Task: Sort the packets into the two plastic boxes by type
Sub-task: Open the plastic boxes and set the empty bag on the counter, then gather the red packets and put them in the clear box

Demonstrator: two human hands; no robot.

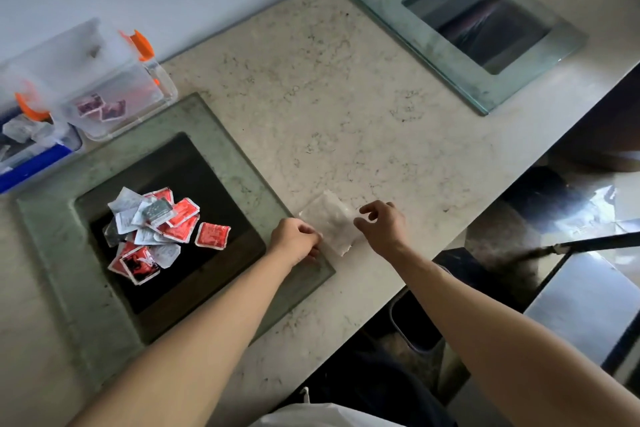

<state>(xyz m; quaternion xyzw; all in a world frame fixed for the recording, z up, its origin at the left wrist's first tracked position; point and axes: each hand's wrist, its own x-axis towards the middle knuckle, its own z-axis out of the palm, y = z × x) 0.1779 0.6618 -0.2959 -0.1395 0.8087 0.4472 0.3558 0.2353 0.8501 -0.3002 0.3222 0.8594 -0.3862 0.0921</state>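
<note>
A heap of red and white packets [152,229] lies on the dark centre of a glass panel [55,225]. One red packet [212,235] sits apart at the heap's right. A clear plastic bag [329,222] lies flat on the counter. My left hand [294,242] pinches its near left edge. My right hand [382,224] hovers over its right edge, fingers curled and apart. At the far left stand two clear plastic boxes with orange clips: one [117,90] holds a few red packets, the other [31,139] holds pale packets.
The marble counter [311,97] runs diagonally; its edge drops off at the right to a dark floor. A second glass panel [467,24] lies at the far right. A blue lid [38,163] sits under the left box.
</note>
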